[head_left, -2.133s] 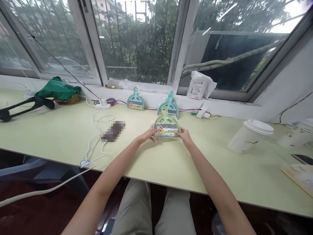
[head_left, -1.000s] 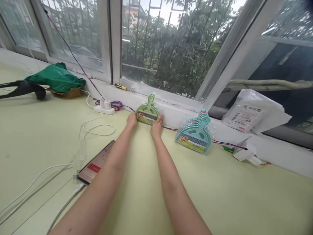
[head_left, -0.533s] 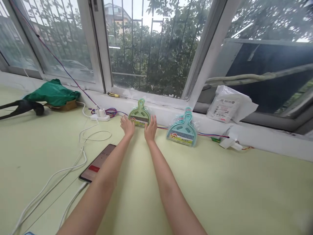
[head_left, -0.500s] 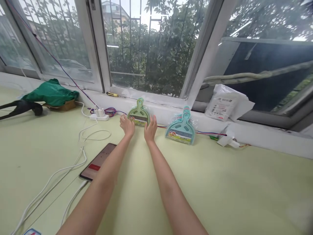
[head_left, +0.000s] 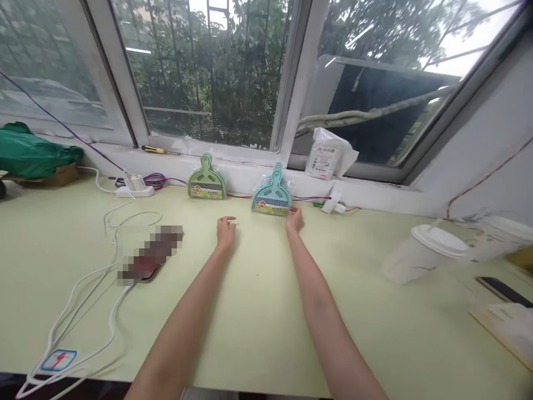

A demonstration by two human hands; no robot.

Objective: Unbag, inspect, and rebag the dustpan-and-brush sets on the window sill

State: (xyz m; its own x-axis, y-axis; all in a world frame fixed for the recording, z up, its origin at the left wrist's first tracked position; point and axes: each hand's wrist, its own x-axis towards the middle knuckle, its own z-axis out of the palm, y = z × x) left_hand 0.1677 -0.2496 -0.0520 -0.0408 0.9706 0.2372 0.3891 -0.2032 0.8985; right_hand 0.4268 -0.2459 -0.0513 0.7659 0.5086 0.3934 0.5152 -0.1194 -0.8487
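Nearest to us, by the front edge of the pale green surface [head_left: 258, 322], lies a flat blue-edged white sticker with a red mark [head_left: 59, 360], with looped white cables [head_left: 112, 321] running over and around it. Beyond it on the left we see a dark, flat device [head_left: 152, 256], largely pixelated; on the right stands a white lidded cup with a straw [head_left: 412, 256]. Our left hand [head_left: 227, 229] is over the surface, fingers loosely curled and apart from the thumb, holding nothing. Our right hand [head_left: 291, 213] has its fingertips at the lower right corner of the stack of blue-green plastic dustpans with brushes in clear wrap [head_left: 272, 199]; we cannot tell whether they grip it. This stack stands upright near the wall, and to its left, well apart, stands the stack of light green plastic dustpans with brushes [head_left: 206, 183]. Further left sit a white power strip with plugs [head_left: 135, 191] and a crumpled green bag [head_left: 35, 154]. Behind, on the sill, rest a yellow-and-black screwdriver [head_left: 154, 149] and a white plastic-wrapped package with a printed label [head_left: 325, 158], below the grey-framed windows [head_left: 208, 78].
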